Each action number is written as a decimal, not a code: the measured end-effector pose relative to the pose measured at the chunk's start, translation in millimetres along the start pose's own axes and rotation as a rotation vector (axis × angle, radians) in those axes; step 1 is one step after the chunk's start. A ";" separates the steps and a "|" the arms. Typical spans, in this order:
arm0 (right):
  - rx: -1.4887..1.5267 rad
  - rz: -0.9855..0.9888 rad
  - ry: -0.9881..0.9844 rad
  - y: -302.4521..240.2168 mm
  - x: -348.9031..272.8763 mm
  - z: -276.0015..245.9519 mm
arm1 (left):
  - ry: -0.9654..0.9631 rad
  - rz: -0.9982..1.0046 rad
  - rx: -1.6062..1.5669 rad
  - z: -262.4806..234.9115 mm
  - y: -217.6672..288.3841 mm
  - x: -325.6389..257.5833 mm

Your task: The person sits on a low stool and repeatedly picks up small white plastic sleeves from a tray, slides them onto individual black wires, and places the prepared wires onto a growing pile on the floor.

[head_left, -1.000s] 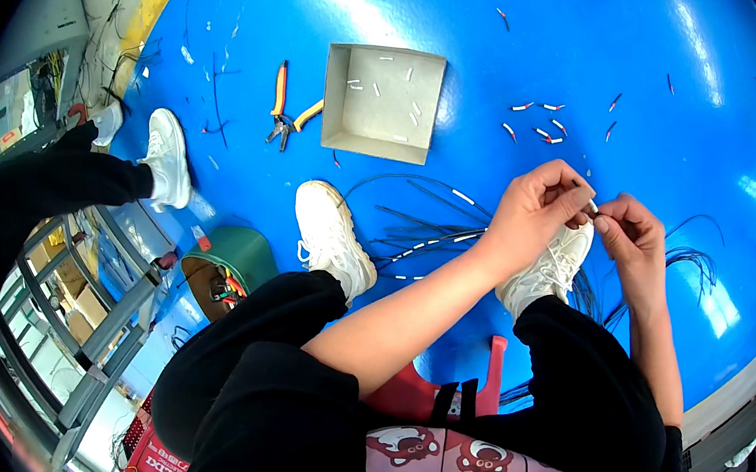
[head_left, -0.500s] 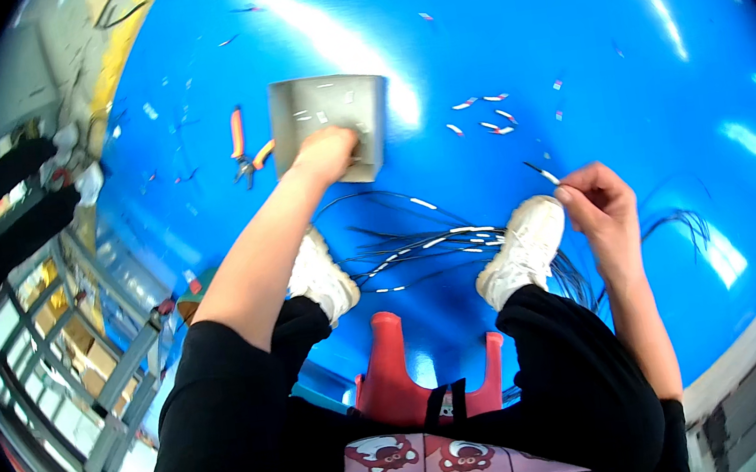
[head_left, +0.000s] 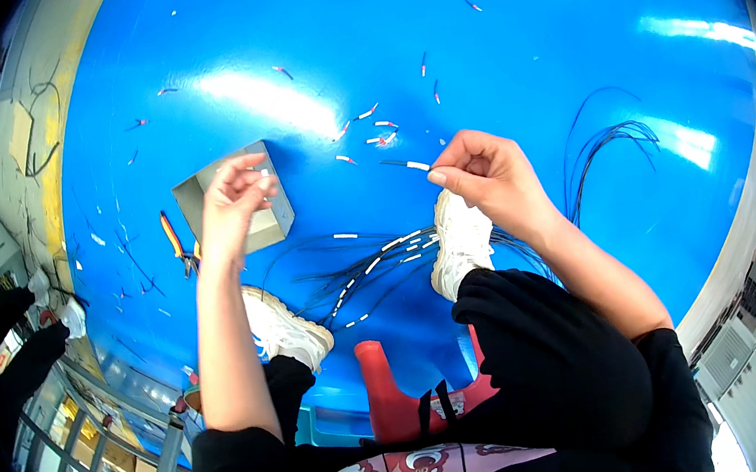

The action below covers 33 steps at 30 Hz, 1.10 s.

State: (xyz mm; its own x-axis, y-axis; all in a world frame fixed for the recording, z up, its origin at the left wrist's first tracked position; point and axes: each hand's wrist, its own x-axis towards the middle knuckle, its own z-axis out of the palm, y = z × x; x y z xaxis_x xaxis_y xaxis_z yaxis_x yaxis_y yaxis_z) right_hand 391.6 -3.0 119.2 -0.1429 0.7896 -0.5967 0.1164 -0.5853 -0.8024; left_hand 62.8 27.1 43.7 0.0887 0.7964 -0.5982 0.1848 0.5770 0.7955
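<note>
In my right hand (head_left: 488, 171), thumb and forefinger pinch a thin black cable (head_left: 394, 162) near its end, where a white sleeve (head_left: 418, 166) sits on it. My left hand (head_left: 242, 201) is raised over a grey open box (head_left: 276, 215), its fingertips closed on a small white sleeve (head_left: 265, 176). Part of the box's inside is covered by that hand. A bundle of black cables (head_left: 372, 265) with several white sleeves lies on the blue floor between my shoes.
Orange-handled pliers (head_left: 173, 235) lie left of the box. Short red, white and black pieces (head_left: 385, 125) are scattered ahead on the floor (head_left: 507, 60). Loose cable ends (head_left: 607, 137) curve out at the right. A red stool (head_left: 383, 391) is below me, and a metal rack stands at lower left.
My left hand has come up out of the box with a small white sleeve. My right hand has moved inward with the cable. The whole view has shifted.
</note>
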 end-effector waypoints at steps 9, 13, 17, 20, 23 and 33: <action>-0.099 0.034 -0.004 -0.3 4.2 -4.0 | -0.125 -0.102 -0.779 112.8 22.8 -25.0; -0.113 0.046 -0.011 0.4 4.0 -7.7 | -0.117 -0.129 -0.815 123.8 26.8 -28.7; -0.107 0.039 -0.008 -0.5 5.1 -8.8 | -0.114 -0.102 -0.817 123.1 28.7 -30.3; -0.096 0.035 -0.017 -0.2 4.8 -8.2 | -0.097 -0.081 -0.782 124.2 31.9 -31.8; -0.075 0.023 -0.031 0.7 3.9 -8.0 | -0.079 -0.049 -0.750 127.4 37.7 -33.9; -0.037 0.010 -0.023 -2.7 2.5 -5.7 | -0.060 -0.017 -0.727 126.2 39.0 -35.1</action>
State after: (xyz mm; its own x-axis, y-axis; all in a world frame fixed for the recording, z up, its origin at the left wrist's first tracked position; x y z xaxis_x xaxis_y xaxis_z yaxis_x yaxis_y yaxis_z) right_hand 396.6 1.6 119.9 -0.1641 0.7792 -0.6049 0.1541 -0.5855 -0.7959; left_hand 190.4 -1.2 83.5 0.1489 0.7868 -0.5990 -0.5086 0.5804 0.6359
